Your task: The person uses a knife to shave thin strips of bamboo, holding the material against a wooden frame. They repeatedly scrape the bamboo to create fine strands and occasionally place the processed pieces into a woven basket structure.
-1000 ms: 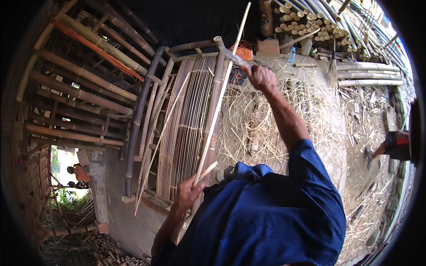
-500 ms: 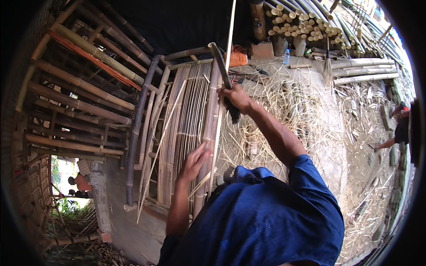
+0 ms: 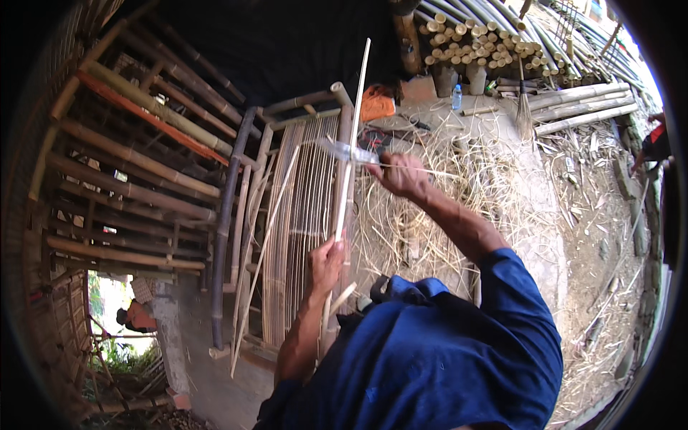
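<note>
My left hand (image 3: 327, 262) is closed around a long pale bamboo strip (image 3: 357, 107), which stretches away from me along the right rail of a bamboo bench (image 3: 304, 186). Farther up the strip, my right hand (image 3: 403, 174) grips a large knife (image 3: 349, 151). Its blade, smeared by motion, lies crosswise over the strip and points left. A thin sliver (image 3: 438, 170) shows to the right of that hand; whether the hand holds it cannot be made out. Another narrow bamboo strip (image 3: 276, 215) rests slantwise across the slatted bench top.
Curly bamboo shavings (image 3: 437, 215) cover the floor at right. A water bottle (image 3: 456, 97), an orange bag (image 3: 378, 103) and a broom (image 3: 524, 111) are beyond, below stacked bamboo poles (image 3: 480, 39). A bamboo rack (image 3: 136, 175) stands left. Other people are at both far sides.
My left hand has gone from loosely spread fingers to a grip on the strip. The knife has swung from pointing away from me to pointing left across the strip.
</note>
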A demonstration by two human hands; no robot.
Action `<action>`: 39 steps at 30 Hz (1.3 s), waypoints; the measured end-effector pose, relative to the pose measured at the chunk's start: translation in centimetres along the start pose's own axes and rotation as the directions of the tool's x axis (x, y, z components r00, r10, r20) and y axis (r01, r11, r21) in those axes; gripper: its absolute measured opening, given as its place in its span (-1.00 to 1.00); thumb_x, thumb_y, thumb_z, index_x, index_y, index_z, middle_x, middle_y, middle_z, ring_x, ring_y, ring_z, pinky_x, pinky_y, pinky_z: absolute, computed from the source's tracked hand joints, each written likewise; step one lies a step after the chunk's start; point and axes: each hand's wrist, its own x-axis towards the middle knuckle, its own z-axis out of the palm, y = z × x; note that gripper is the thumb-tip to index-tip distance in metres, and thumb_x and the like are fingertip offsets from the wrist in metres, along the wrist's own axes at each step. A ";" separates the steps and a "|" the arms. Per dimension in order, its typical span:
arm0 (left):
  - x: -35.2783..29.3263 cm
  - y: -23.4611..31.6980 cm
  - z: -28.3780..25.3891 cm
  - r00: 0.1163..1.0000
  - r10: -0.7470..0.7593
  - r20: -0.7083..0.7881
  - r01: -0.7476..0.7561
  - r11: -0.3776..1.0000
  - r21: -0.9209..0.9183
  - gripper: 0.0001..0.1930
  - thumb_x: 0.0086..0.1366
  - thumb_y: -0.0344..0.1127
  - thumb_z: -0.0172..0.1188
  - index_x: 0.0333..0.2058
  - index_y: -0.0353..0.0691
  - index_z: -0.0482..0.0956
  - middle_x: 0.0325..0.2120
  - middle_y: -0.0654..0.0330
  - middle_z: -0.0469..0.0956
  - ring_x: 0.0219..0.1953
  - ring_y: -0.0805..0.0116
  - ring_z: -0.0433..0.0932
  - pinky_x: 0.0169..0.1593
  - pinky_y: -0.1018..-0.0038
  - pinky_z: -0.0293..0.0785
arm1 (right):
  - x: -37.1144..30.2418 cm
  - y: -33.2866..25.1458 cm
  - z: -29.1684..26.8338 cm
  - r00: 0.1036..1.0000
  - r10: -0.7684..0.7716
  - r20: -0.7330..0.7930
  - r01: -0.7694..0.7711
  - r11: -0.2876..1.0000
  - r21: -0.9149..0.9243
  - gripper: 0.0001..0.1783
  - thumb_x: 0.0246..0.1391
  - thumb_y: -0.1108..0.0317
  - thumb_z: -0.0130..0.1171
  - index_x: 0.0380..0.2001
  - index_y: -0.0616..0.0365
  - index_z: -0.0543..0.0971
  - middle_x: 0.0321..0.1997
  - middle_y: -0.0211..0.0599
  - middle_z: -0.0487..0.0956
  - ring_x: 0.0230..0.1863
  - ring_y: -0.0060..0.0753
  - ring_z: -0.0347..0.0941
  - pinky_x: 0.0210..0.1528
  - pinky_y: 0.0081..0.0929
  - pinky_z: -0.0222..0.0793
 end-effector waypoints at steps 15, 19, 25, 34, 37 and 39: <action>-18.5 1.0 -8.8 0.972 -0.224 0.064 0.192 0.928 0.319 -0.61 0.46 -0.21 0.05 0.13 -0.31 0.51 -0.65 0.45 0.27 -0.60 0.68 0.22 -0.54 0.63 0.16 | 9.2 15.2 -10.9 0.797 0.604 -0.011 -0.604 0.797 0.026 -0.03 0.22 -0.49 -0.40 -0.23 0.23 0.65 -0.29 0.13 0.64 -0.23 -0.08 0.63 -0.22 -0.13 0.53; -22.8 -2.6 -9.8 0.946 -0.322 -0.049 0.325 0.928 0.181 -0.64 0.45 -0.14 0.06 -0.05 -0.35 0.60 -0.67 0.39 0.28 -0.60 0.67 0.23 -0.51 0.64 0.21 | 8.3 21.1 -12.0 0.712 0.640 -0.287 -0.644 0.759 0.096 0.04 0.15 -0.58 -0.42 -0.34 0.26 0.65 -0.44 -0.05 0.64 -0.40 -0.13 0.59 -0.29 -0.15 0.48; -3.2 -1.5 -2.0 0.985 -0.144 0.091 0.147 0.989 -0.031 -0.72 0.51 -0.18 -0.07 -0.21 -0.26 0.52 -0.72 0.41 0.25 -0.76 0.67 0.18 -0.71 0.64 0.11 | -2.5 2.7 2.2 0.818 0.384 0.428 -0.572 0.469 0.673 -0.21 -0.02 -0.37 0.26 -0.28 0.31 0.67 -0.52 -0.16 0.59 -0.53 -0.36 0.47 -0.42 -0.29 0.45; -4.3 -1.3 -3.4 0.820 -0.498 0.281 0.523 0.852 -0.018 -0.47 0.49 0.09 -0.09 0.00 -0.35 0.48 -0.39 0.12 0.66 -0.39 0.42 0.63 -0.31 0.44 0.56 | -3.5 -3.7 4.1 0.876 0.249 0.412 -0.451 0.122 0.884 -0.74 0.17 0.25 0.12 -0.53 0.16 0.55 -0.68 -0.42 0.44 -0.69 -0.56 0.29 -0.63 -0.44 0.22; -8.6 -2.6 -4.7 0.849 -0.356 0.390 0.271 0.928 0.257 -0.49 0.51 0.07 -0.15 -0.15 -0.32 0.54 -0.44 0.16 0.61 -0.45 0.43 0.58 -0.30 0.44 0.55 | 2.0 3.0 4.0 0.904 0.371 0.210 -0.279 0.142 0.950 -0.67 0.16 0.22 0.18 -0.56 0.25 0.57 -0.66 -0.34 0.47 -0.66 -0.51 0.32 -0.60 -0.41 0.25; -8.9 -2.9 -4.3 0.900 -0.242 0.362 0.159 0.957 0.243 -0.49 0.52 0.05 -0.17 -0.24 -0.31 0.54 -0.51 0.19 0.55 -0.52 0.45 0.54 -0.37 0.48 0.51 | 3.5 4.0 1.3 0.895 0.383 0.231 -0.350 0.280 0.894 -0.64 0.16 0.18 0.21 -0.54 0.29 0.60 -0.61 -0.26 0.54 -0.61 -0.48 0.38 -0.56 -0.40 0.30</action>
